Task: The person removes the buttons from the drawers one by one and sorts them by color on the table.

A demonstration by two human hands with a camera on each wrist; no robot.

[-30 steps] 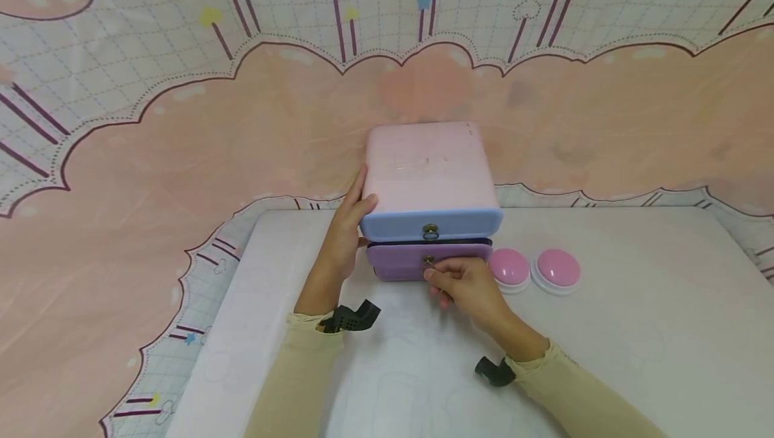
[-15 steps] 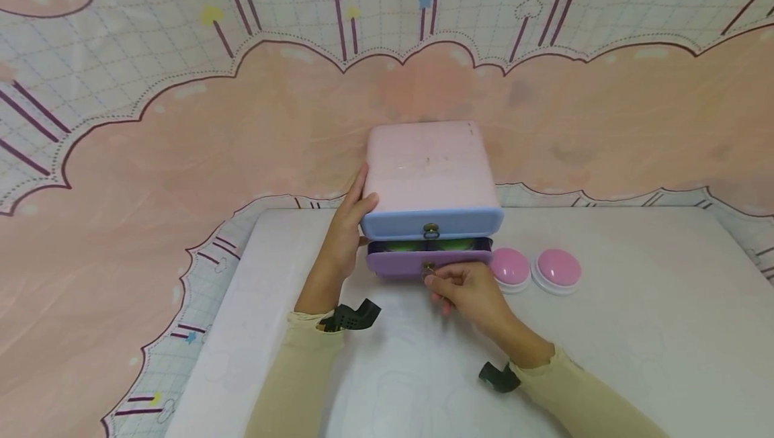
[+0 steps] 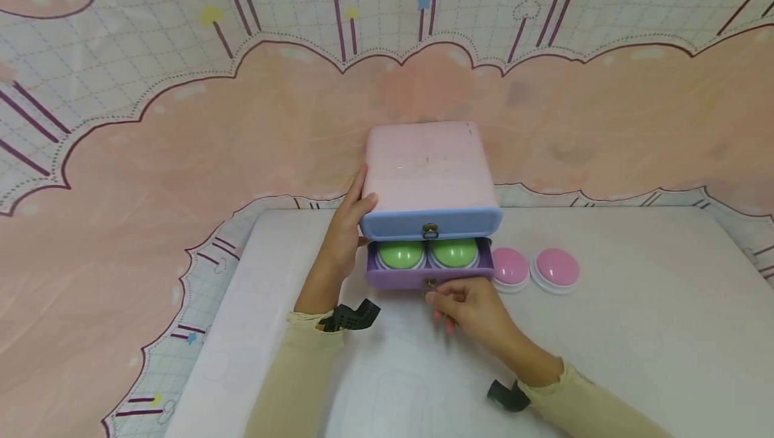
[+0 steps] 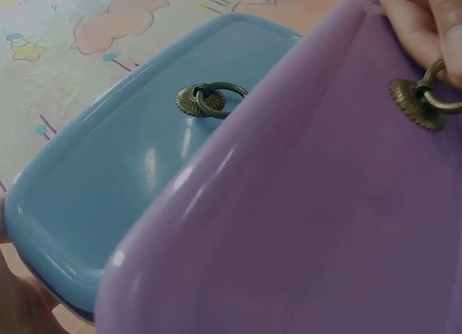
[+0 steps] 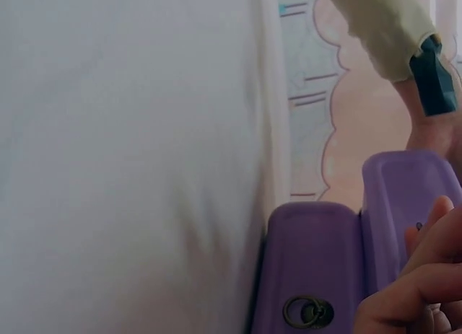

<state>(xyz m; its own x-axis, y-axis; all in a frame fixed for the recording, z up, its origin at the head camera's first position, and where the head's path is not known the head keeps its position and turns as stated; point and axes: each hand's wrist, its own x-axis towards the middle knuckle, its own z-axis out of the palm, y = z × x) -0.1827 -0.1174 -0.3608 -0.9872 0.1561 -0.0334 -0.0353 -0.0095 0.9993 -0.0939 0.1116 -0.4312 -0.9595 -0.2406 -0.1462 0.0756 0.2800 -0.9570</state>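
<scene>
A small drawer cabinet [image 3: 429, 166] with a pink top stands on the white table. Its blue drawer [image 3: 396, 225] is closed. Below that, a purple drawer [image 3: 393, 280] is pulled partway out, showing two green domed discs with white rims [image 3: 401, 255] side by side inside. My right hand [image 3: 478, 309] pinches the brass ring pull [image 4: 439, 89] on the purple drawer's front. My left hand [image 3: 345, 240] lies along the cabinet's left side, fingers extended and thumb at the upper front corner. Another purple drawer front [image 5: 307, 262], lower down, shows in the right wrist view.
To the right of the cabinet, two pink domed discs with white bases [image 3: 557, 267] sit on the white table [image 3: 653, 330]. A patterned peach and white cloth [image 3: 272, 129] covers the wall behind.
My right hand has drawn the purple drawer out toward me, bringing the green discs into sight. My left hand has stayed against the cabinet.
</scene>
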